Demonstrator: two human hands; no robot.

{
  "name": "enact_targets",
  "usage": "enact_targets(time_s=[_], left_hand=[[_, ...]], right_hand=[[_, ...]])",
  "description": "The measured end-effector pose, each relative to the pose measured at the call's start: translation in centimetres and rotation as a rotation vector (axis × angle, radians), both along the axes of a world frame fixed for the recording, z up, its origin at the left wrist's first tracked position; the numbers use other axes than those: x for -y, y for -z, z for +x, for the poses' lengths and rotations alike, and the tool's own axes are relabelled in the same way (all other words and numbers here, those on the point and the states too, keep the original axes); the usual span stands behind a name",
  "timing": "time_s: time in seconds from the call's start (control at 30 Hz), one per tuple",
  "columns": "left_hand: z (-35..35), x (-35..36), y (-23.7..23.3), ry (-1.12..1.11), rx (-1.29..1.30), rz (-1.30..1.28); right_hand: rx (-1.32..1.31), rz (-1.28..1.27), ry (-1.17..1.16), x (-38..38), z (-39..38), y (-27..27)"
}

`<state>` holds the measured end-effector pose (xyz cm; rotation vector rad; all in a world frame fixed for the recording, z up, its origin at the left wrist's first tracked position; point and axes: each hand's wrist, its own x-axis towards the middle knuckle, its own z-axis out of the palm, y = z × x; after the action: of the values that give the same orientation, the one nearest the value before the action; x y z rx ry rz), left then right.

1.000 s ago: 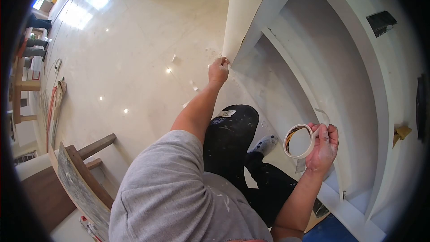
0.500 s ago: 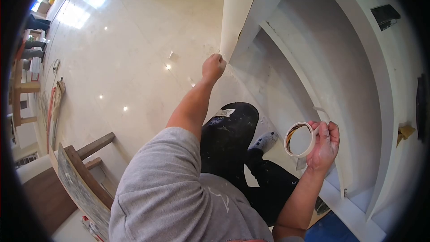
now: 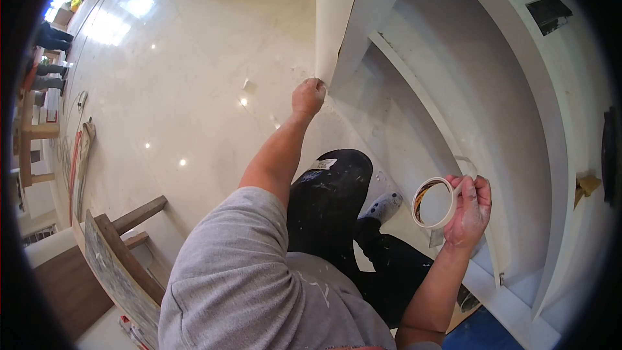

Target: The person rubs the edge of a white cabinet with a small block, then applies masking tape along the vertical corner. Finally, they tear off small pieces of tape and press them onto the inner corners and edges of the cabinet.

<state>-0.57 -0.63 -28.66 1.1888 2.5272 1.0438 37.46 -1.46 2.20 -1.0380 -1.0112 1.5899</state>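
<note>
A white shelving unit [image 3: 554,110] is faced, its side panel [image 3: 335,23] reached at the foot.
Past the bent knee [image 3: 337,191], the panel's lower corner is reached by the left hand [image 3: 307,97], its fingers folded in; whether anything is pinched cannot be told. Clear of the knee, a masking-tape roll [image 3: 420,206] is gripped by the right hand [image 3: 471,210], apparently so its loose end [image 3: 472,166] is kept free. Pale scraps [image 3: 246,83] are scattered nearby.

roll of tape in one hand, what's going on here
A person is working beside a white shelf unit. Their right hand holds a roll of tape. Their left hand reaches down to the bottom corner of a white panel, near the floor; its fingertips are turned away, so whether it grips anything is unclear.
</note>
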Motion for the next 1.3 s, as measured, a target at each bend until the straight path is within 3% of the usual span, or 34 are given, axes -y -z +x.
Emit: enact_targets(time_s=[0.23,0.33,0.53,0.63,0.73,1.03,1.23,1.3], left_hand=[[0.2,0.1,-0.2,0.067,0.007,0.042],[1.3,1.1,-0.8,0.097,0.133,-0.074],[2.3,2.1,-1.2,-0.118,0.300,0.002],[2.4,1.4,-1.0,-0.102,0.202,0.112],[2.0,1.0,-0.6,-0.023,0.255,0.047],[5.4,1.0,-1.7,-0.102,0.419,-0.001],[7.2,-3.0,-1.0,-0.155,0.358,-0.008],[8.3,-3.7,-0.4,0.046,0.323,-0.007]], right_hand=[[0.021,-0.017,0.000,-0.1,0.3,0.1],[0.008,0.000,0.004,-0.1,0.3,-0.1],[-0.030,0.044,0.006,-0.1,0.7,-0.8],[-0.028,0.039,0.017,0.2,0.9,-1.0],[-0.022,0.032,0.019,0.2,0.8,-1.0],[-0.019,0.042,0.021,-0.5,0.9,-0.3],[-0.002,0.019,0.017,-0.4,1.0,-0.3],[0.014,0.010,0.020,-0.3,0.9,-0.3]])
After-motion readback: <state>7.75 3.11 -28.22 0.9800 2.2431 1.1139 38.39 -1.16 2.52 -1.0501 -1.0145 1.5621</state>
